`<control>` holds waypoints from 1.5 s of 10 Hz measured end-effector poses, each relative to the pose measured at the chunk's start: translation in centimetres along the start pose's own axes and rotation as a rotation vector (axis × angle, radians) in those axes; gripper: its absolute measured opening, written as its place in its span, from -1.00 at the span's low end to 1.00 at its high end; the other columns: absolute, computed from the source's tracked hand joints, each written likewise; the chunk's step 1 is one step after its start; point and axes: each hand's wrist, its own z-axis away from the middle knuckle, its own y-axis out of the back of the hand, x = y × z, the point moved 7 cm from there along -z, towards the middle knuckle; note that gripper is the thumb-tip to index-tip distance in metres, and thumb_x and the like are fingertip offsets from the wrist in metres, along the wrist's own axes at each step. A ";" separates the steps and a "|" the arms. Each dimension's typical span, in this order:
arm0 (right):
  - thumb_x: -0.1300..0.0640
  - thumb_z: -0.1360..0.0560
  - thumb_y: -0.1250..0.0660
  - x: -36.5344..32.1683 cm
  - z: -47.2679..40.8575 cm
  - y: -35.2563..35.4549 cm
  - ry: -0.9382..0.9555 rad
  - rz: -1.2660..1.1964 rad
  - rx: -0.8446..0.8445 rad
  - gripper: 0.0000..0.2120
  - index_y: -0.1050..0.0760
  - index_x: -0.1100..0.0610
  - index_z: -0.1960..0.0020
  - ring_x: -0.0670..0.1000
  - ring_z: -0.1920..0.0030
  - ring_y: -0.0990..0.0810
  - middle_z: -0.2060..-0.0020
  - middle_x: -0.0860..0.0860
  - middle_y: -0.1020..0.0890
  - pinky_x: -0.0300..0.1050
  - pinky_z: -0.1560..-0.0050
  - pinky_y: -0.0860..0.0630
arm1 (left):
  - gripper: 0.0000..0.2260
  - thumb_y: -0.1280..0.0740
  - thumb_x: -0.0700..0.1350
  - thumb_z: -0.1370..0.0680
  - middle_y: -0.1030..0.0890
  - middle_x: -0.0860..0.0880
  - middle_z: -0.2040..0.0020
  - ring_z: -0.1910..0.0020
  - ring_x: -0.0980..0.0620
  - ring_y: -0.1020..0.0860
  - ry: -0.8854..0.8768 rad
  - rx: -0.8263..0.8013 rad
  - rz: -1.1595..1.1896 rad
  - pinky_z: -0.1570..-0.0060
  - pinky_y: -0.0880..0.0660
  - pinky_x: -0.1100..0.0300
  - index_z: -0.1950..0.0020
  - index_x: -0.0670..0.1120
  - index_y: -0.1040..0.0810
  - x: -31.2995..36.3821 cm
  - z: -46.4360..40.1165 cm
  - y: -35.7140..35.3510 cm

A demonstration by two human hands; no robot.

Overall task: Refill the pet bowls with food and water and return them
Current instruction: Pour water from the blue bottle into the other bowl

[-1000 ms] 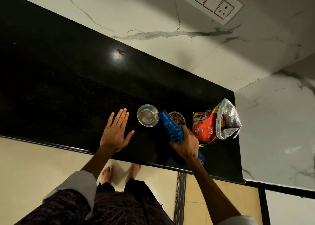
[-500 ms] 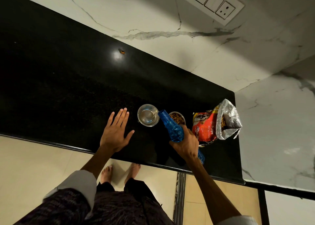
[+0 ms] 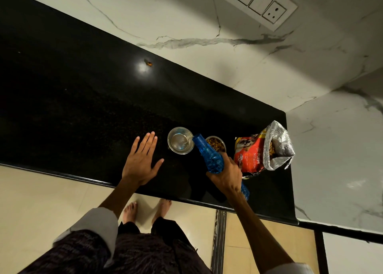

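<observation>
Two small steel bowls stand side by side on the black counter (image 3: 83,112). The left bowl (image 3: 180,140) holds clear water. The right bowl (image 3: 216,144) holds brown kibble and is partly hidden by the bottle. My right hand (image 3: 227,175) grips a blue plastic bottle (image 3: 208,154), tilted with its open mouth over the water bowl's right rim; a thin stream runs into the bowl. My left hand (image 3: 142,160) lies flat on the counter, fingers straight, just left of the water bowl.
An open red and silver puppy food bag (image 3: 264,149) lies at the counter's right end, against the marble wall. A small orange crumb (image 3: 148,62) sits far back. A switch panel (image 3: 253,2) is on the wall. My bare feet stand below the counter edge.
</observation>
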 end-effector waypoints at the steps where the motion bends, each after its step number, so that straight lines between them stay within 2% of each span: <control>1: -0.07 -0.31 -0.65 0.0 0.0 0.0 -0.004 0.006 -0.005 -0.23 -0.43 0.06 -0.42 0.10 -0.07 -0.69 -0.18 0.08 -0.66 -0.13 0.04 -0.56 | -0.26 -0.09 0.26 -0.67 -0.08 -0.19 -0.70 -0.69 -0.10 -0.03 0.000 0.000 -0.006 -0.63 -0.03 -0.19 -0.68 -0.20 -0.09 0.0 0.0 0.0; 6: -0.05 -0.31 -0.66 -0.2 -0.2 0.2 0.008 0.007 0.004 -0.24 -0.44 0.10 -0.41 0.13 -0.08 -0.69 -0.18 0.12 -0.66 -0.02 0.02 -0.64 | -0.26 -0.11 0.26 -0.67 -0.08 -0.18 -0.70 -0.69 -0.09 -0.02 0.004 -0.003 -0.009 -0.64 -0.03 -0.18 -0.68 -0.19 -0.08 0.0 0.0 0.0; 9: -0.05 -0.32 -0.66 -0.2 -0.1 0.2 0.007 0.010 -0.006 -0.25 -0.45 0.11 -0.41 0.13 -0.09 -0.68 -0.19 0.11 -0.65 -0.12 0.03 -0.55 | -0.26 -0.12 0.25 -0.66 -0.08 -0.19 -0.69 -0.69 -0.09 -0.02 0.006 0.000 -0.004 -0.64 -0.02 -0.18 -0.68 -0.19 -0.09 0.0 0.0 0.1; 12: -0.04 -0.30 -0.66 -0.5 -0.1 0.3 0.014 0.006 0.007 -0.25 -0.45 0.10 -0.40 0.14 -0.06 -0.69 -0.17 0.11 -0.66 -0.05 0.05 -0.63 | -0.26 -0.11 0.26 -0.66 -0.08 -0.18 -0.70 -0.69 -0.09 -0.01 0.010 -0.014 -0.009 -0.64 -0.02 -0.18 -0.69 -0.19 -0.07 -0.1 -0.1 -0.1; 15: -0.04 -0.31 -0.67 -0.4 -0.1 0.3 0.017 0.011 0.004 -0.23 -0.45 0.10 -0.41 0.13 -0.07 -0.69 -0.17 0.12 -0.66 -0.12 0.06 -0.56 | -0.26 -0.10 0.27 -0.67 -0.07 -0.18 -0.70 -0.69 -0.09 -0.02 0.011 -0.018 -0.012 -0.64 -0.01 -0.18 -0.69 -0.18 -0.08 -0.1 -0.1 -0.2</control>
